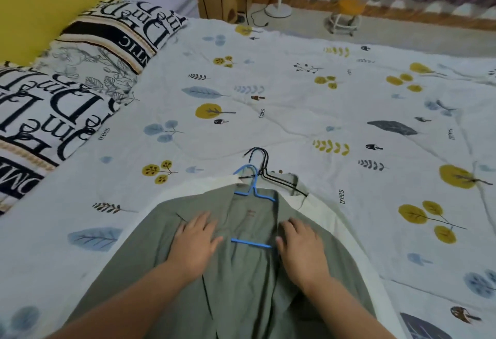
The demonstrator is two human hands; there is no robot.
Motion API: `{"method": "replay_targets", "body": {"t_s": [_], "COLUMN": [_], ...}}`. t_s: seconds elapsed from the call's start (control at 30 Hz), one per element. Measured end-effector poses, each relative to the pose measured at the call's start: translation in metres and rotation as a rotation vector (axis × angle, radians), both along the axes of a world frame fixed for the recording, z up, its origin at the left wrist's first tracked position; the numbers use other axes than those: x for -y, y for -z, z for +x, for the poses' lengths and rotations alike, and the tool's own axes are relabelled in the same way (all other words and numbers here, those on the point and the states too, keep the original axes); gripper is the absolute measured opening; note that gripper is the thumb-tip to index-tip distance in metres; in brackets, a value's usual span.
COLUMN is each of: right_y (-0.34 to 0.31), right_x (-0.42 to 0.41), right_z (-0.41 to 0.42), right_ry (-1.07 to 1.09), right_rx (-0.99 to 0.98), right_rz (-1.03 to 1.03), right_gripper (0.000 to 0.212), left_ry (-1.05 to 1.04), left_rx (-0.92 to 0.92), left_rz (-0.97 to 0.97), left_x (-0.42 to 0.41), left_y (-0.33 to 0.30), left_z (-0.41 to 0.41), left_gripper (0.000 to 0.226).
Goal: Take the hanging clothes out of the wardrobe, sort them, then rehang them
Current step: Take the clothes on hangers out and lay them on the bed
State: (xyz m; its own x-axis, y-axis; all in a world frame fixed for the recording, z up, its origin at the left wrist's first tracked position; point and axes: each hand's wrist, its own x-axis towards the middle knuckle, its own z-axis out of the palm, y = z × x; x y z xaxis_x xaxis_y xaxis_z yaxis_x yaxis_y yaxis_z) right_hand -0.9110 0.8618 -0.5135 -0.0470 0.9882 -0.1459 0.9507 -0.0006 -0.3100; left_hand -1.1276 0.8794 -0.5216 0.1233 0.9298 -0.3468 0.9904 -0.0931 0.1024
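Observation:
A grey-green jacket (150, 247) lies open on the bed, on top of a cream-white garment (335, 220). A blue hanger (253, 192) is inside the jacket, its bar showing between the two front panels. Black wire hangers (264, 163) stick out past the collar, under the white garment's neck. My left hand (196, 242) rests flat on the jacket's left front panel, fingers straight. On the right front panel lies my right hand (300, 244), fingers spread and slightly bent at the panel's edge.
The bed is covered by a white sheet (295, 102) printed with leaves and trees. Lettered pillows (53, 113) lie at the left against a yellow headboard. Beyond the far edge stand a nightstand, a lamp base (277, 11) and a small stool (345, 20).

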Motion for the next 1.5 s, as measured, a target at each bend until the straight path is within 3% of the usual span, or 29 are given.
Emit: {"method": "replay_targets", "body": {"t_s": [0.13,0.3,0.4,0.8,1.17,1.5], "right_y": [-0.003,-0.040,-0.076,-0.236,-0.363,-0.446], "right_x": [0.000,-0.009,-0.014,0.036,0.185,0.319], "right_z": [-0.002,-0.015,-0.030,-0.163,-0.363,-0.539], "right_ry": [-0.081,-0.102,-0.136,-0.405,-0.723,-1.154], "right_rx": [0.087,0.146,0.135,0.058,0.024,0.124], "right_rz": [-0.353,-0.472,-0.383,-0.163,0.034,0.163], "right_gripper": [0.050,0.040,0.030,0.036,0.035,0.035], "left_ry": [0.058,0.002,-0.026,-0.172,-0.312,-0.657], "left_rx": [-0.013,0.108,0.172,0.249,0.128,-0.041], "left_rz": [-0.300,-0.269,-0.240,0.058,0.248,0.367], "left_x": [-0.009,-0.015,-0.005,0.086,0.287,0.486], "left_y": [-0.005,-0.051,-0.088,-0.258,-0.391,-0.463], "left_z": [-0.009,-0.006,-0.020,-0.131,-0.322,-0.461], "left_gripper": [0.059,0.039,0.033,0.033,0.034,0.034]}}
